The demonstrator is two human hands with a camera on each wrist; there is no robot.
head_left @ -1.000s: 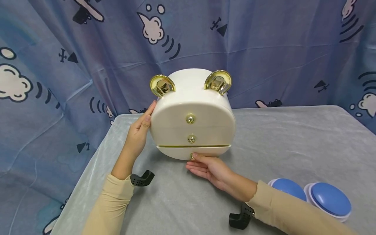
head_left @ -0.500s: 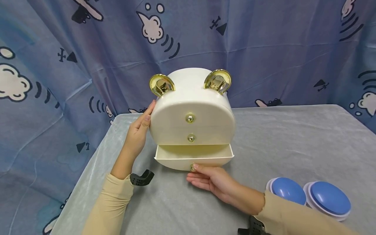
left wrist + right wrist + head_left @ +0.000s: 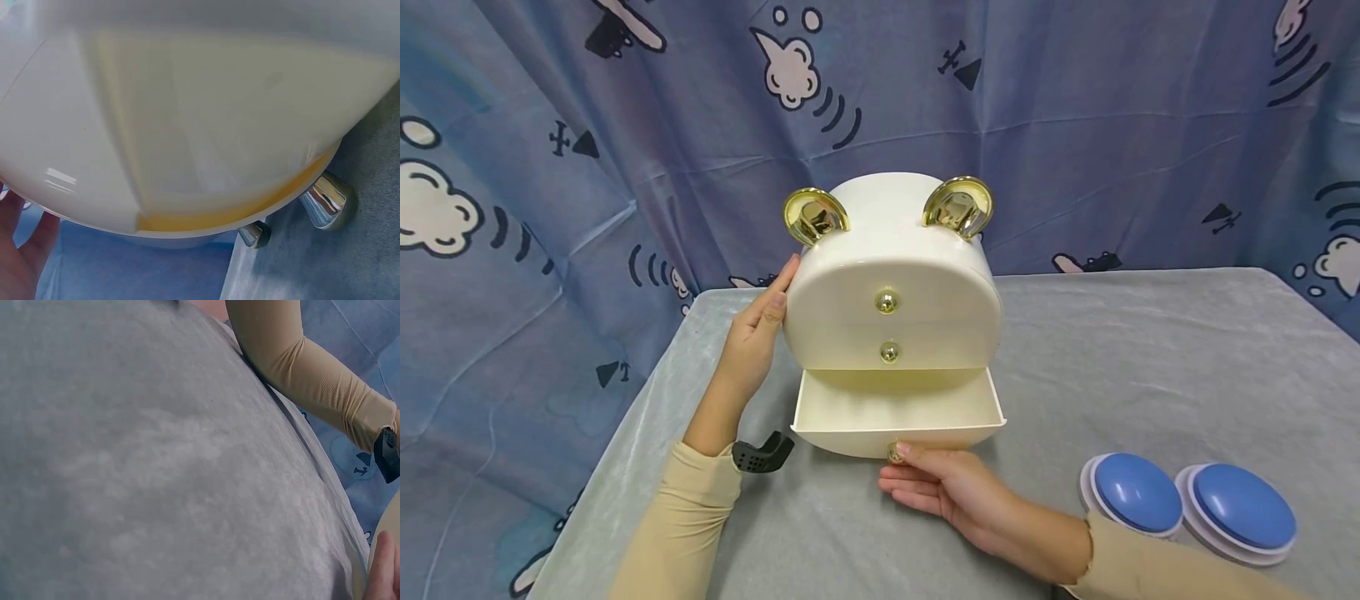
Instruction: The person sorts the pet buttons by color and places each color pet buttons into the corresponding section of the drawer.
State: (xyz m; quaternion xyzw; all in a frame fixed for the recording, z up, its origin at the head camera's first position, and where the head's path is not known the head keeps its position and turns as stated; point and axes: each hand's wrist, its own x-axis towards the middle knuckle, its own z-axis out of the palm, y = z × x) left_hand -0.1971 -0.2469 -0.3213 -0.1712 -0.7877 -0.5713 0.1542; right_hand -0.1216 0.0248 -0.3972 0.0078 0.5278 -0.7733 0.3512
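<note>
A white rounded storage box (image 3: 842, 321) with two gold ears stands on the table in the head view. Its bottom drawer (image 3: 850, 442) is pulled well out, and the visible inside holds nothing. My right hand (image 3: 962, 497) pinches the gold drawer knob (image 3: 894, 453) between thumb and fingers. Along the box's left side, my left hand (image 3: 751, 340) lies with its fingers straight, pressing against the wall. The left wrist view shows the box's glossy side (image 3: 56, 137) close up, with the left hand (image 3: 28, 256) at the lower left edge. Right fingertips (image 3: 383, 565) show in the right wrist view.
Two round blue-topped objects with white bases, one (image 3: 1138, 492) beside the other (image 3: 1243, 507), sit at the right near my right sleeve (image 3: 1172, 558). Grey cloth covers the table (image 3: 1150, 358). A blue patterned curtain (image 3: 1075, 125) hangs behind.
The bottom drawer has come from barely ajar to far out, toward me, with my right hand pulling back on its knob. The box and my left hand have kept their places.
</note>
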